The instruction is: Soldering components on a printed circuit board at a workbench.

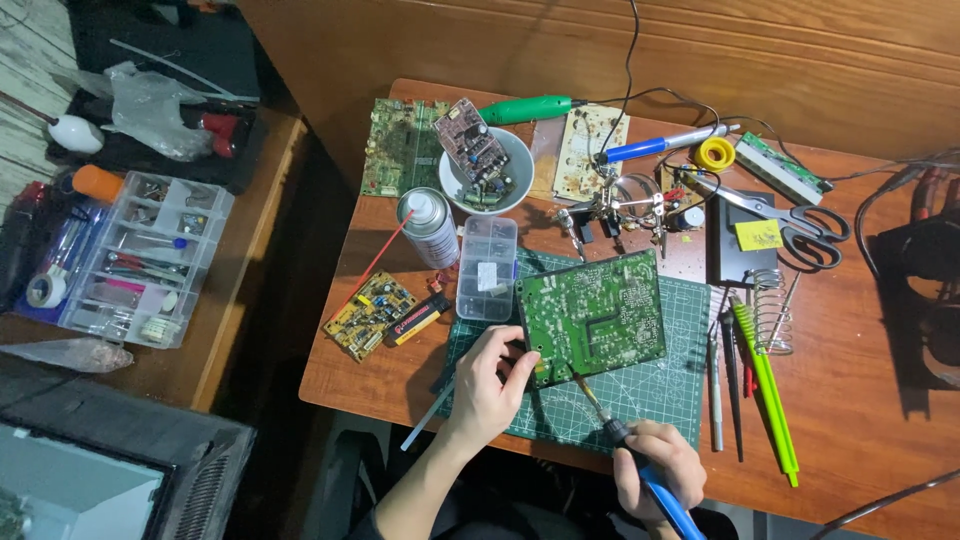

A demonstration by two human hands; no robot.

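A large green circuit board (pixel 595 315) lies solder side up on a green cutting mat (pixel 650 390) at the table's middle. My left hand (pixel 485 385) pinches the board's near left corner and also holds a thin grey-white rod that sticks out toward the lower left. My right hand (pixel 660 470) grips a blue-handled soldering iron (pixel 640 460). Its metal tip touches the board's near edge.
A clear parts box (pixel 487 267), a spray can (pixel 425 225), a small yellow board (pixel 368 314), a white bowl with boards (pixel 487 170), a helping-hands stand (pixel 625 205), scissors (pixel 790 220), a coil iron stand (pixel 770 310) and pens (pixel 765 400) crowd the wooden table (pixel 860 400). A compartment organiser (pixel 145 260) sits on the left bench.
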